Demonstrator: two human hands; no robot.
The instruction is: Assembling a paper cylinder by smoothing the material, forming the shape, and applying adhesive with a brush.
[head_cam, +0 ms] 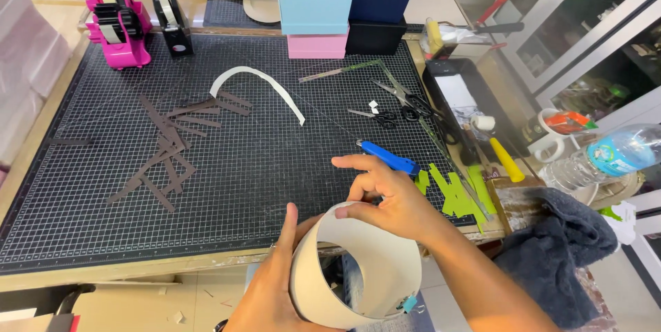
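Cardboard ring (358, 270) already bent into a round, gripped in both hands below the near edge of the cutting mat (261, 160).

The left hand (275, 291) cups its outer wall; the right hand (389, 198) pinches the upper rim, forefinger out. A small blue clip (410, 302) holds the overlap, so the seam looks joined but not finished. On the mat lie brown strips (172, 143), a curved white strip (258, 88), green scraps (458, 191) and a blue knife (389, 158), all untouched.
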